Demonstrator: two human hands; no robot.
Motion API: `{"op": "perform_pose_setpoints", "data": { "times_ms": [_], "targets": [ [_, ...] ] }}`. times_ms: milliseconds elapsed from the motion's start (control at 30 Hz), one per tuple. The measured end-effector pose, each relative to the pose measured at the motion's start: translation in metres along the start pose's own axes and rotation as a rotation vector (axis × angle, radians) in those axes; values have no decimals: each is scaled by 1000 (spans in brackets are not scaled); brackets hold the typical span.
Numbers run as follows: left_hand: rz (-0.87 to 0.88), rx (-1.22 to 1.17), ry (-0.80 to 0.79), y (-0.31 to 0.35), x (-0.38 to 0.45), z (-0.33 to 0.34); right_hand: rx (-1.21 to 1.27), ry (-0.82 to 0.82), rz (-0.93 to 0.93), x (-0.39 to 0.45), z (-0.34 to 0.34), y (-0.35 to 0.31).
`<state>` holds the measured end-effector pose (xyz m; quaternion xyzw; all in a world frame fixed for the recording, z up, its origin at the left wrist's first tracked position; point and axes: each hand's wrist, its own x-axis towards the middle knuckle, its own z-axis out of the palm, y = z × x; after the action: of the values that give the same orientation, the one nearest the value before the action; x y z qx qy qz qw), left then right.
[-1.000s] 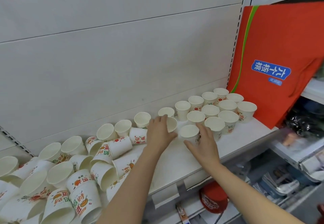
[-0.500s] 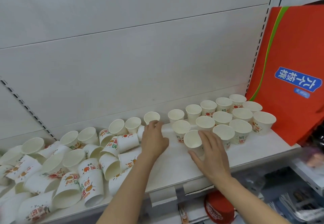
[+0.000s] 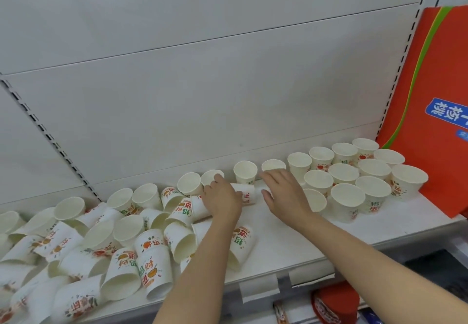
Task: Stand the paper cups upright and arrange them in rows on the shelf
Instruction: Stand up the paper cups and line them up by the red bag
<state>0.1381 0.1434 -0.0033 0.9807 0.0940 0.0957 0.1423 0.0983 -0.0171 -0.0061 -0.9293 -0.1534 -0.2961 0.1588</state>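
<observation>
Shelf edge point(image 3: 291, 255) nearest the camera: a bare strip of board, both forearms crossing it toward the back panel.

Left side, near to middle: a heap of tipped cups point(image 3: 121, 255), lying on their sides, mouths facing every way, some resting on one another. These have yet to be stood up.

Left hand point(image 3: 222, 202) rests at the inner edge of that heap, fingers curled down over a cup on its side point(image 3: 244, 193). It looks like a grip on that cup, though the palm hides the contact, so I can't be sure. Likely reason: it is the nearest fallen cup to the gap in the rows.

Right hand point(image 3: 283, 194) sits just beside it, fingers spread and relaxed, holding nothing, and hovers over the open spot where the rows end, probably to receive or steady the cup.

Right of it: upright cups in rows point(image 3: 354, 179), rims touching or nearly so, packed toward the orange bag point(image 3: 435, 90), which serves as the end stop.

Farthest: a single line of upright cups point(image 3: 245, 171) along the back panel point(image 3: 202, 83), extending left past the hands.
</observation>
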Motion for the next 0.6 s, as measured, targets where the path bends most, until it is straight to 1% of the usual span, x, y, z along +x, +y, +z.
{"op": "perform_pose_setpoints", "data": {
  "times_ms": [100, 167, 200, 267, 400, 500, 600],
  "targets": [
    [-59, -222, -107, -10, 6, -6, -26, -131, 24, 24, 12, 1],
    [-99, -346, -150, -17, 9, -13, -77, -244, 4, 37, 20, 3],
    [-86, -386, -157, -20, 9, -17, -114, -291, -16, 43, 24, 4],
    [7, -387, -137, -26, 7, -25, -164, -344, -42, 51, 30, 6],
    [324, -161, 21, -33, 1, -38, -246, -397, -107, 60, 40, 9],
    [470, -63, 20, -33, -2, -40, -300, -420, -135, 65, 44, 14],
    [591, -56, 11, -30, -6, -36, -363, -384, -155, 70, 49, 21]
  ]
}}
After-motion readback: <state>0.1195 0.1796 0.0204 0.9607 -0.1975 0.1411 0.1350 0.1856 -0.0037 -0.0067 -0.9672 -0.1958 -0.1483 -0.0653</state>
